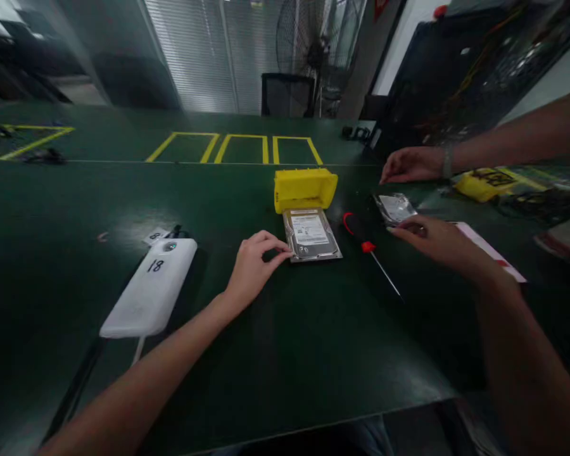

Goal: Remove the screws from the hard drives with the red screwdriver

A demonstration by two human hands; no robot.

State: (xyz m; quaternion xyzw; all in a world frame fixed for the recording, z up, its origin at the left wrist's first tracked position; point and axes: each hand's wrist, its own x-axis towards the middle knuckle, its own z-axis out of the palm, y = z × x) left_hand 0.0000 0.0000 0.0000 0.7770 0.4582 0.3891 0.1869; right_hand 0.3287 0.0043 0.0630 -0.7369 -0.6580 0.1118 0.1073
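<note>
A silver hard drive (313, 239) with a white label lies flat on the green table, its far edge against a yellow plastic bin (304, 190) tipped on its side. My left hand (259, 263) pinches the drive's near left corner between thumb and fingers. Farther right lies a second hard drive (395, 208), which looks wrapped in shiny plastic. My right hand (437, 244) has its thumb and curled fingers closed at that drive's near edge. Between the two drives rests a screwdriver (368, 246) with a red and black handle, its shaft pointing toward me.
Another person's hand (413, 164) reaches in from the right, just beyond the second drive. A white power bank or phone-like device (149, 288) marked 18 lies at left with a cable. A pink-white sheet (491, 250) and a yellow item (484, 183) are at right. Yellow tape squares (241, 136) mark the far table.
</note>
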